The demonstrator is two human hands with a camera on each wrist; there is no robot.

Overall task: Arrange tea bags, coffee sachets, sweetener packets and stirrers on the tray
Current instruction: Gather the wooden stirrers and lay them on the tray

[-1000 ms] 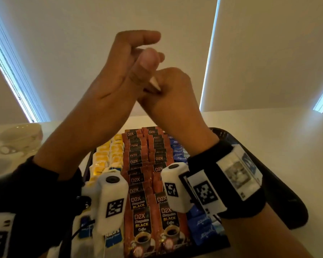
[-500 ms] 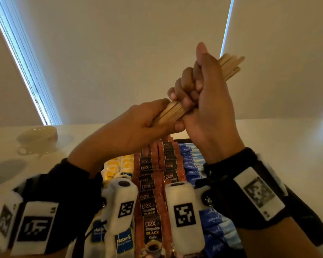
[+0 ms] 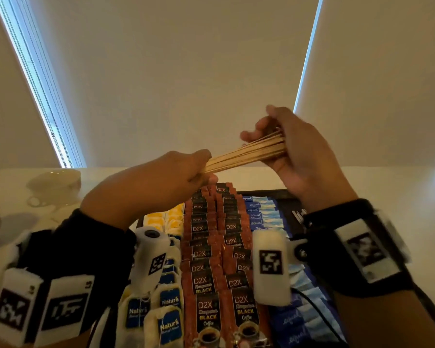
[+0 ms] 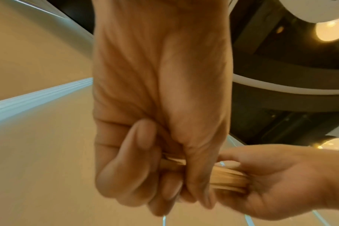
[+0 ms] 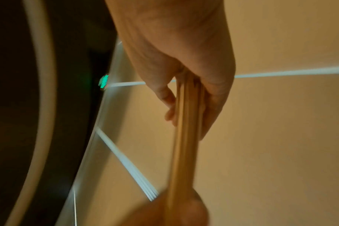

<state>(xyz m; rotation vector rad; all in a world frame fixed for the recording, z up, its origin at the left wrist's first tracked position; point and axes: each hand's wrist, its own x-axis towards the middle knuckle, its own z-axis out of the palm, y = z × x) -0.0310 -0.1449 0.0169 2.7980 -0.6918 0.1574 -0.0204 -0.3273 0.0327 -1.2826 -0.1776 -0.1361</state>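
A bundle of several wooden stirrers (image 3: 246,153) is held in the air above the tray, nearly level, rising slightly to the right. My left hand (image 3: 201,172) grips its left end in a closed fist (image 4: 164,183). My right hand (image 3: 266,136) wraps the right end, with thumb and fingers loosely curled round the sticks (image 5: 184,152). Below, the black tray (image 3: 294,204) carries rows of Natur's tea bags (image 3: 170,325), yellow packets (image 3: 161,221), D2X coffee sachets (image 3: 206,285) and blue Equal sweetener packets (image 3: 261,212). In the wrist views the stirrers (image 4: 228,178) are blurred.
A white cup on a saucer (image 3: 55,184) stands on the pale table at the far left. A bare dark strip of the tray lies to the right of the sweetener rows. Blinds cover the windows behind the table.
The stirrer bundle has tipped down from a steep upward slant to nearly level. My right hand has slid out to the bundle's right end. My left hand keeps its grip.
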